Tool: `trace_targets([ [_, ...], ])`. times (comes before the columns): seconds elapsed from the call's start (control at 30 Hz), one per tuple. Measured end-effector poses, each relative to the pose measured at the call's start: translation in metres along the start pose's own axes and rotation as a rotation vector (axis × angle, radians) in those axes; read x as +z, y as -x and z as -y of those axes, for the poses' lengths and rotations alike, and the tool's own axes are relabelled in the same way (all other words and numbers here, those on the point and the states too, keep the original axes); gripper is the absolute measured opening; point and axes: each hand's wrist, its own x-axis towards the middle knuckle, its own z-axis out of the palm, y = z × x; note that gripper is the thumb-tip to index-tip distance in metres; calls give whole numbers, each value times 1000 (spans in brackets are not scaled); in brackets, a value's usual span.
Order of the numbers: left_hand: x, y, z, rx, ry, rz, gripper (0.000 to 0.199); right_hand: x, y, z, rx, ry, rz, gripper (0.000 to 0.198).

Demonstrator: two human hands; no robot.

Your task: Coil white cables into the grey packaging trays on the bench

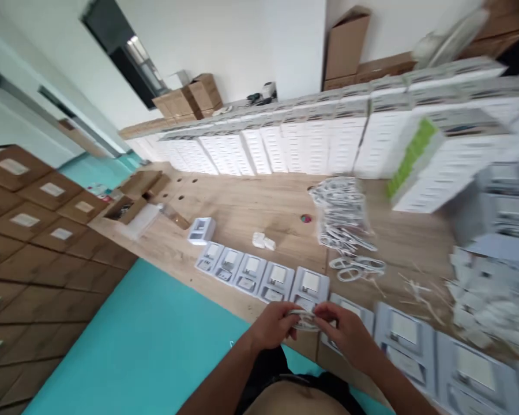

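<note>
Between my two hands, close to the table's front edge, is a coiled white cable (305,320). My left hand (277,324) grips one side of the coil with curled fingers. At its other side, the fingers of my right hand (341,331) pinch the cable near the middle. Just beyond and beside the hands runs a row of grey-white trays (310,283), each with a pale rectangular device set in it. Farther up the table lie loose coiled cables (358,266) and a bagged pile of white cables (341,210).
Tall stacks of white boxes (303,144) line the back of the table (242,199). Small white parts (263,241) and a round colourful item (305,218) lie mid-table. White pieces (488,300) heap at right. Brown cartons (43,230) are stacked at left beside the turquoise floor (155,340).
</note>
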Motion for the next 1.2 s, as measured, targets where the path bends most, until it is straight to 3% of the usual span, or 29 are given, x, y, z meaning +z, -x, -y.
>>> trace_targets([
  [0.1, -44, 11, 23, -2, 72, 20, 36, 35, -21, 5, 1, 33, 66, 17],
  [0.17, -93, 21, 45, 38, 85, -56, 40, 65, -41, 10, 19, 17, 52, 20],
  [0.23, -158, 31, 75, 108, -69, -287, 33, 101, -68, 15, 60, -31, 6, 24],
  [0.3, -229, 41, 110, 202, -415, -587, 23, 143, -98, 21, 93, -82, -35, 28],
  [0.37, -293, 47, 143, 314, -713, -760, 24, 190, -131, 32, 109, -80, -64, 28],
  [0.43, -339, 49, 169, 357, -817, -755, 30, 238, -163, 47, 97, -11, -75, 25],
  [0.5, -367, 46, 186, 364, -832, -678, 34, 282, -194, 64, 50, 126, -86, 19],
  [0.63, -388, 34, 205, 413, -838, -574, 34, 348, -248, 82, -31, 454, -78, 14],
  [0.77, -396, 29, 219, 451, -771, -631, 22, 382, -277, 74, 21, 579, -82, 14],
  [1.0, -404, 26, 229, 427, -738, -763, 19, 405, -276, 67, 52, 773, -54, 17],
  [1.2, -406, 27, 233, 488, -847, -698, 28, 411, -275, 68, 29, 910, 21, 20],
])
